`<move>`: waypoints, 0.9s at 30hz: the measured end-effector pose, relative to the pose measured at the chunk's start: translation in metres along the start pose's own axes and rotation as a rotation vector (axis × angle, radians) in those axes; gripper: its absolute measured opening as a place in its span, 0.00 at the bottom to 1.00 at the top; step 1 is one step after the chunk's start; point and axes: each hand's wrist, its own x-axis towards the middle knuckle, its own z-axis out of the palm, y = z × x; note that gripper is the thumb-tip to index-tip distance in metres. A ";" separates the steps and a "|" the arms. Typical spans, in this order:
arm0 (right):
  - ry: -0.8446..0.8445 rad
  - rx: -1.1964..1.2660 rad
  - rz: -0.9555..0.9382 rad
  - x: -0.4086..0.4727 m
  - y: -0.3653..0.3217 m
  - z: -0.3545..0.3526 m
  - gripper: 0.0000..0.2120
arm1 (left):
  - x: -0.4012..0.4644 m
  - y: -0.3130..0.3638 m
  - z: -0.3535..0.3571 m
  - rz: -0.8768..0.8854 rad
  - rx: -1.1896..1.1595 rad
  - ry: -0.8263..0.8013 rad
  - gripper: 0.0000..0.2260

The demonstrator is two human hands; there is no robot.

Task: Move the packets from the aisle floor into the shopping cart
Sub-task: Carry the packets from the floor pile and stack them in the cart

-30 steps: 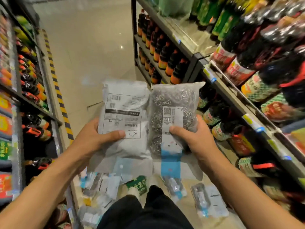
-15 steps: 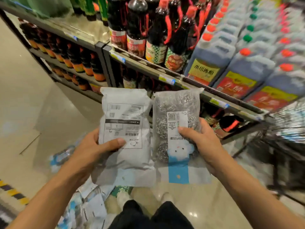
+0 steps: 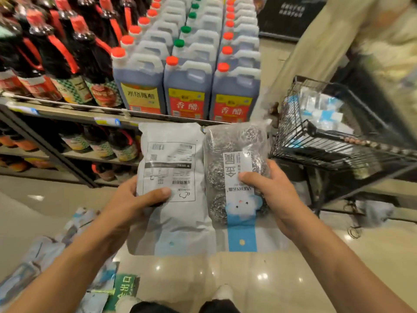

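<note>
Holding a white packet (image 3: 173, 177) in the left hand (image 3: 133, 204) and a scourer packet (image 3: 234, 175) in the right hand (image 3: 273, 195), both upright, the person has the shopping cart (image 3: 320, 141) just right, nearer the right hand.

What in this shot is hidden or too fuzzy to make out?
Head view only:
- Fingers of the left hand and right hand: behind the white packet and the scourer packet.
- Goods in the shopping cart: blurred, screened by its wire wall.
- Packets on the floor: blurred, partly under the left arm.
- Person beside the cart: blurred, cut off by the top and right edges.
</note>
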 end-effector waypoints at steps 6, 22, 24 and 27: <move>0.145 0.065 0.005 0.001 -0.007 -0.122 0.17 | 0.035 -0.007 0.126 -0.030 -0.012 -0.134 0.29; 0.419 0.249 0.114 0.082 -0.021 -0.271 0.14 | 0.182 0.042 0.305 -0.106 0.215 -0.388 0.36; 0.448 0.266 0.117 0.093 -0.027 -0.284 0.19 | 0.201 0.049 0.326 -0.107 0.239 -0.420 0.33; 0.506 0.296 0.115 0.110 -0.034 -0.306 0.18 | 0.229 0.060 0.360 -0.130 0.254 -0.450 0.19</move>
